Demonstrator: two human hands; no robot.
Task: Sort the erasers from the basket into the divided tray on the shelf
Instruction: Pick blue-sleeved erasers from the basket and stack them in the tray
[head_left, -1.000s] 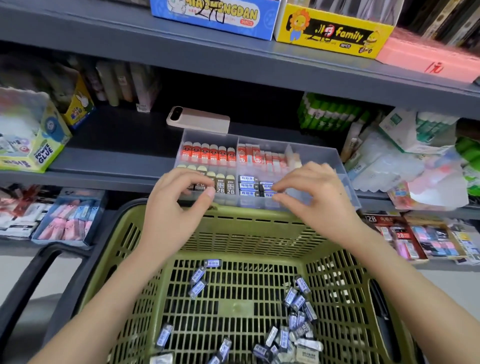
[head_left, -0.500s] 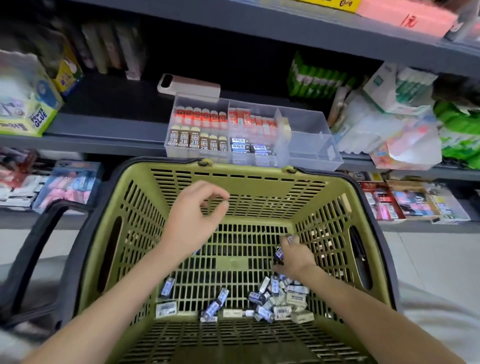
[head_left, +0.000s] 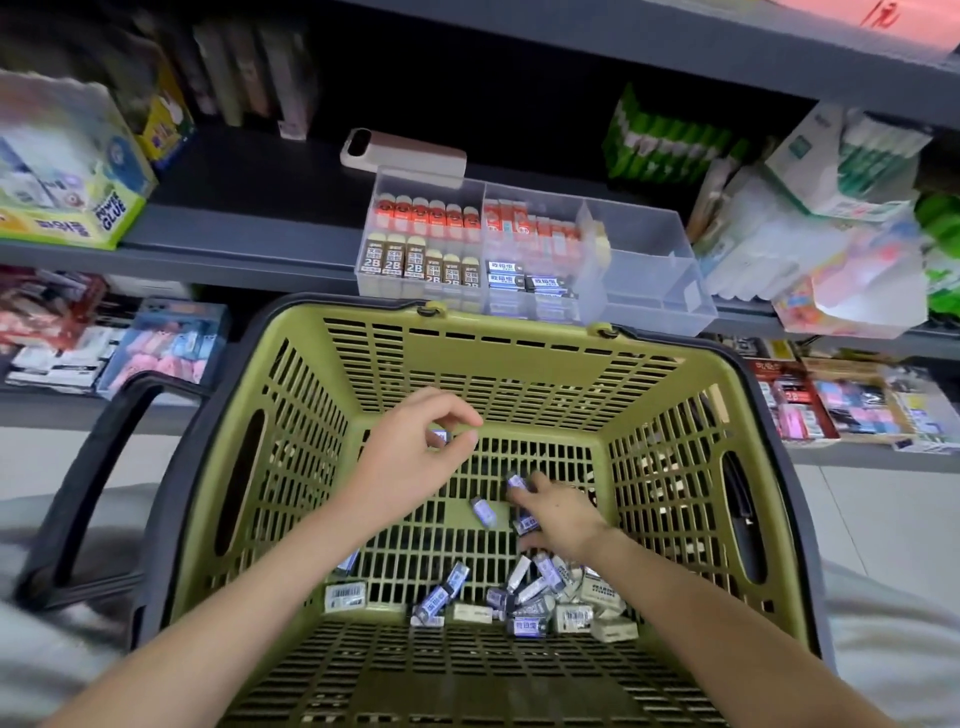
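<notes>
The basket (head_left: 519, 374) is olive-green slatted plastic with a dark rim, and it surrounds both hands. The right hand (head_left: 561, 514) curls round a blue-sleeved eraser (head_left: 517, 482) at its fingertips; a second blue one shows under its palm. A loose eraser (head_left: 483, 512) lies tilted on the basket floor just left of that hand. Nearer than its wrist sits the heap (head_left: 545, 597) of blue and cream erasers, jumbled. A blue sleeve (head_left: 440, 435) shows in the ring of the left hand (head_left: 410, 457) thumb and forefinger — held or lying behind, unclear. Beyond both hands the clear divided tray (head_left: 654, 260) stands on the shelf — red and brown "2B" erasers upright in its left compartments, red-white and flat blue ones in the middle.
</notes>
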